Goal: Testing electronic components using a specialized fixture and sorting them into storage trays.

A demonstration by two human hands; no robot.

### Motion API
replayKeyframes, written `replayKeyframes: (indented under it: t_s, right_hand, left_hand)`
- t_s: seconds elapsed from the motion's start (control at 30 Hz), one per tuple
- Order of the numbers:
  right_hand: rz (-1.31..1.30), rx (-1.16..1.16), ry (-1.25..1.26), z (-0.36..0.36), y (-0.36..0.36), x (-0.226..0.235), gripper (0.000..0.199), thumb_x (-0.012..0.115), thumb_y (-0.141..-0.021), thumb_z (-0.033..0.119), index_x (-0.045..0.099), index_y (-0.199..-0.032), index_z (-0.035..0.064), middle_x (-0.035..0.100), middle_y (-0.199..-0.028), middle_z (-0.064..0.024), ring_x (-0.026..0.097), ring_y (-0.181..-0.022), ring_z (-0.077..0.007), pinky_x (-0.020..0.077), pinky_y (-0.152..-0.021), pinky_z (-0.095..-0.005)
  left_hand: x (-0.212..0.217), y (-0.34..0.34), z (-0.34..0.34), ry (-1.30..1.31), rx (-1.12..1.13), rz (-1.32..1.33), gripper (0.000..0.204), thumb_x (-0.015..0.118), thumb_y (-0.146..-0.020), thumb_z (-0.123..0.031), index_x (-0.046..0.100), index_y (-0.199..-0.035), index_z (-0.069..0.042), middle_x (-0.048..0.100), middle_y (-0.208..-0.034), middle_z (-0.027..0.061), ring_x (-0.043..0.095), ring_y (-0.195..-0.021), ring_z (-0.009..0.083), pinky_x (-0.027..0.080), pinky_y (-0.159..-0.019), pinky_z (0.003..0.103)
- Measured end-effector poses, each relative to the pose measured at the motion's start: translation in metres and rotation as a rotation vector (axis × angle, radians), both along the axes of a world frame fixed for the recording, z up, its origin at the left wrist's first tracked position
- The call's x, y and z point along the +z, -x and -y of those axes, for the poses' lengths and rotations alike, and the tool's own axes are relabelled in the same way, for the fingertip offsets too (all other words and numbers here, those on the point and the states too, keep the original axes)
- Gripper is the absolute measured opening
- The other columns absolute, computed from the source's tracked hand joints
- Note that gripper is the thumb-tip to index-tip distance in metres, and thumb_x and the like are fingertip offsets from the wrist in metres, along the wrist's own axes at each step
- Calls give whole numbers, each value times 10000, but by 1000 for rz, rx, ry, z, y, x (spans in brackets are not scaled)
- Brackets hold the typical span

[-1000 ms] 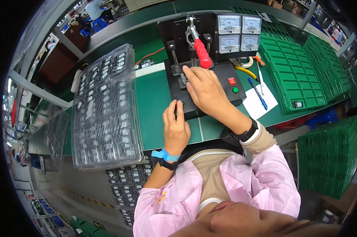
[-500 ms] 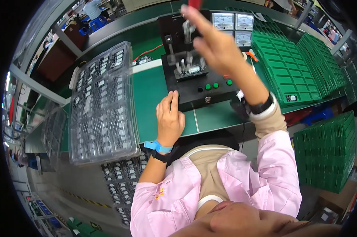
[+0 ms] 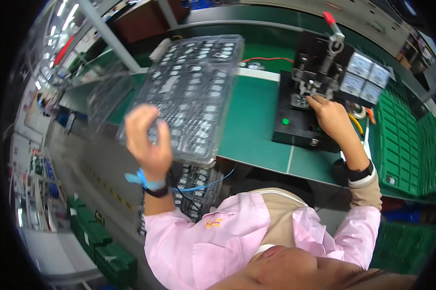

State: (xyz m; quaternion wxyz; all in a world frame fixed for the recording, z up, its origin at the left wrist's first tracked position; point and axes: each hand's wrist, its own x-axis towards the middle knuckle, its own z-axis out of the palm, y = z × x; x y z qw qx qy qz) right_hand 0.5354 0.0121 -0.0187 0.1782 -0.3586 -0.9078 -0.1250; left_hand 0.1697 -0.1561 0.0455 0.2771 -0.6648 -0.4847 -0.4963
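Note:
My right hand (image 3: 333, 118) reaches into a black test fixture (image 3: 295, 133), its thumb and fingertips pinched at the edge of a small circuit board (image 3: 299, 101) in the nest. The fingers partly cover that board. Above it stands a toggle clamp with a red-tipped lever (image 3: 329, 19) pointing up. My left hand (image 3: 150, 142), blurred by motion, is over the near left corner of a clear plastic tray stack (image 3: 198, 155). Its thumb and fingers are apart, with nothing seen between them. Rows of small circuit boards fill the tray.
Four-dial analog meters (image 3: 365, 77) stand right of the fixture. Green slotted trays (image 3: 399, 145) lie farther right. A red wire (image 3: 268, 59) runs behind, on the green bench mat (image 3: 254, 116). More boards in trays (image 3: 194, 193) sit below the bench edge.
My right hand has come down from the red lever to the circuit board in the fixture. My left hand has left the fixture's front corner for the tray stack. The view has swung left.

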Motion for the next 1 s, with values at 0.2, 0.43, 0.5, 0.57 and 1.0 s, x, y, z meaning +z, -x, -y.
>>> replayKeyframes:
  t_s: [0.2, 0.43, 0.5, 0.57, 1.0]
  right_hand:
    - [-70, -3, -57, 16, -16, -6, 431, 598, -736, -32, 612, -1159, 52, 639, -1104, -176, 658, -830, -342, 534, -686, -397]
    - [-651, -281, 105, 57, -137, -24, 332, 569, -816, -74, 654, -1121, 27, 657, -1099, -198, 656, -992, -339, 522, -826, -342]
    - [-550, -551, -74, 68, -216, -31, 296, 575, -827, -57, 666, -1094, 31, 673, -1067, -186, 657, -1003, -320, 511, -850, -342]
    - [-485, -760, -65, 87, -285, -27, 303, 597, -805, -39, 675, -1086, 45, 679, -1086, -151, 660, -969, -321, 506, -851, -364]
    - [-272, -597, 121, 111, -330, -42, 293, 641, -733, 19, 688, -1022, 41, 687, -1110, -101, 631, -929, -284, 484, -820, -364]
  left_hand:
    - [45, 148, -142, 483, 158, 190, 168, 628, -817, -121, 661, -883, 29, 673, -820, 157, 662, -768, 242, 505, -714, 338]
    - [-123, 344, -242, 997, 167, -420, 433, 612, -714, -43, 614, -1146, -11, 605, -1173, 224, 553, -1110, 389, 439, -979, 438]
    - [-137, 336, -268, 932, 131, -429, 437, 641, -687, -18, 629, -1124, -1, 617, -1149, 215, 567, -1085, 381, 448, -961, 433]
    - [-131, 314, -280, 921, 117, -375, 379, 655, -657, -17, 647, -1035, 16, 649, -998, 213, 597, -990, 370, 480, -861, 429]
    - [-28, 177, -165, 688, 29, 11, 219, 614, -806, -4, 593, -1022, 33, 602, -814, 118, 581, -828, 196, 467, -752, 327]
